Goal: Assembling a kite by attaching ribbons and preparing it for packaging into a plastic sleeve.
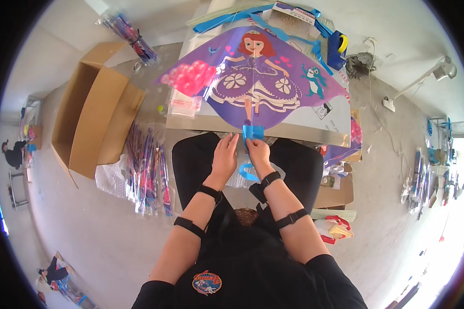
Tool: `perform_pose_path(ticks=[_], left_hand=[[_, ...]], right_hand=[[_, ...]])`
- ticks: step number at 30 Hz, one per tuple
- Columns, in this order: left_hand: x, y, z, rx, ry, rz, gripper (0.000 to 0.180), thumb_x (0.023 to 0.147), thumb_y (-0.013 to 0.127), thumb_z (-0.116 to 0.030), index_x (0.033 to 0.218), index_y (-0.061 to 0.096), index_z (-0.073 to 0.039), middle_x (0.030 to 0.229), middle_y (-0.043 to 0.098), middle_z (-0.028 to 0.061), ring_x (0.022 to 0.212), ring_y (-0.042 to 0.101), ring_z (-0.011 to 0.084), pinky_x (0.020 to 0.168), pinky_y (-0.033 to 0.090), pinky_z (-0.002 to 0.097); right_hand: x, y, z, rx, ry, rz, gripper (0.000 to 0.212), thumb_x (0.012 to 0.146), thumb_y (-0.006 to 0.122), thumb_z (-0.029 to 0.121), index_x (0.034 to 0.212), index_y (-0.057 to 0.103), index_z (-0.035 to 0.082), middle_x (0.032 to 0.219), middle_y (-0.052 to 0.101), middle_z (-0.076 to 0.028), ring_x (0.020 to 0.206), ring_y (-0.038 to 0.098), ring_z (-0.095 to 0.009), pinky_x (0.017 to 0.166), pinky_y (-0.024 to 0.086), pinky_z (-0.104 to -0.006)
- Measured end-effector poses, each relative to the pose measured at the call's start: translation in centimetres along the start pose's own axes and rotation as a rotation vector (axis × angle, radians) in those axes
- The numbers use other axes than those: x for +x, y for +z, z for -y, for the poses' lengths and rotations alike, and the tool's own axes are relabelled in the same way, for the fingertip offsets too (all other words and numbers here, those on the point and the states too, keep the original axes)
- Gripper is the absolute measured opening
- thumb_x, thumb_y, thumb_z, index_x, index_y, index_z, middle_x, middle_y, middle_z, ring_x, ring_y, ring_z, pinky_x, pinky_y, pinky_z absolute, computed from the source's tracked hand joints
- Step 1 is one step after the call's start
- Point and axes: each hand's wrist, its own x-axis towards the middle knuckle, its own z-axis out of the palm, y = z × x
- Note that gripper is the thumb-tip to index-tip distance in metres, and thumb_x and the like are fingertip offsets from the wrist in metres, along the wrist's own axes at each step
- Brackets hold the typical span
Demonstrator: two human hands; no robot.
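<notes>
A purple kite (242, 116) printed with a red-haired cartoon princess is spread over the table, its lower tip toward me. At that tip is a blue ribbon (253, 132), flat and wide at the top, with a loop hanging below the table edge. My right hand (258, 154) pinches this ribbon between thumb and fingers. Beside it, my left hand (225, 158) is held with its fingers stretched out near the table's front edge, holding nothing that shows. Whether its fingertips touch the ribbon I cannot tell.
An opened cardboard box (90, 118) stands on the floor at left, near a pile of bagged kites (148, 172). Pink plastic packets (188, 80) lie on the table's left side. A blue tape dispenser (337, 50) is at the far right corner. A lamp (445, 68) stands at right.
</notes>
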Motion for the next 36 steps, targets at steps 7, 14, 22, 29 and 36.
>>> perform_pose_path(ticks=[7, 14, 22, 29, 36], left_hand=[[3.0, -0.7, -0.1, 0.324, 0.199, 0.030, 0.059, 0.078, 0.051, 0.002, 0.134, 0.048, -0.019, 0.141, 0.038, 0.0185, 0.129, 0.037, 0.0363, 0.105, 0.030, 0.0483], [3.5, -0.4, 1.1, 0.429, 0.143, 0.120, 0.057, 0.080, 0.050, -0.001, 0.133, 0.050, -0.022, 0.146, 0.035, 0.0132, 0.133, 0.034, 0.0308, 0.108, 0.027, 0.0488], [3.8, -0.7, 1.1, 0.436, 0.190, 0.135, 0.053, 0.079, 0.053, -0.003, 0.130, 0.053, -0.018, 0.147, 0.034, 0.0053, 0.133, 0.035, 0.0315, 0.106, 0.028, 0.0519], [4.0, -1.2, 1.2, 0.540, 0.256, 0.152, 0.047, 0.082, 0.052, -0.010, 0.128, 0.054, -0.013, 0.142, 0.043, 0.0009, 0.127, 0.040, 0.0322, 0.100, 0.033, 0.0505], [4.4, -2.0, 0.7, 0.516, 0.304, 0.134, 0.044, 0.084, 0.049, -0.011, 0.127, 0.054, -0.013, 0.137, 0.048, 0.0020, 0.124, 0.043, 0.0304, 0.102, 0.035, 0.0435]], right_hand=[[1.2, 1.7, -0.3, -0.037, 0.018, -0.038, 0.034, 0.085, 0.060, 0.034, 0.075, 0.067, 0.002, 0.071, 0.065, -0.017, 0.071, 0.064, -0.034, 0.065, 0.048, -0.0429], [1.4, 2.1, -0.3, -0.049, 0.058, -0.033, 0.035, 0.086, 0.059, 0.035, 0.077, 0.066, 0.002, 0.074, 0.066, -0.019, 0.074, 0.064, -0.037, 0.067, 0.048, -0.0445], [0.6, 2.1, 0.0, -0.055, -0.030, -0.119, 0.022, 0.084, 0.064, 0.024, 0.085, 0.063, 0.003, 0.070, 0.067, -0.012, 0.065, 0.066, -0.026, 0.061, 0.049, -0.0377], [-1.1, 0.5, 1.2, -0.162, -0.337, -0.086, 0.041, 0.084, 0.059, 0.009, 0.124, 0.052, 0.014, 0.084, 0.065, -0.017, 0.077, 0.063, -0.038, 0.068, 0.049, -0.0454], [-0.7, 0.6, 0.9, -0.136, -0.260, 0.014, 0.055, 0.083, 0.059, 0.008, 0.135, 0.047, 0.020, 0.080, 0.065, -0.015, 0.075, 0.063, -0.036, 0.066, 0.048, -0.0446]])
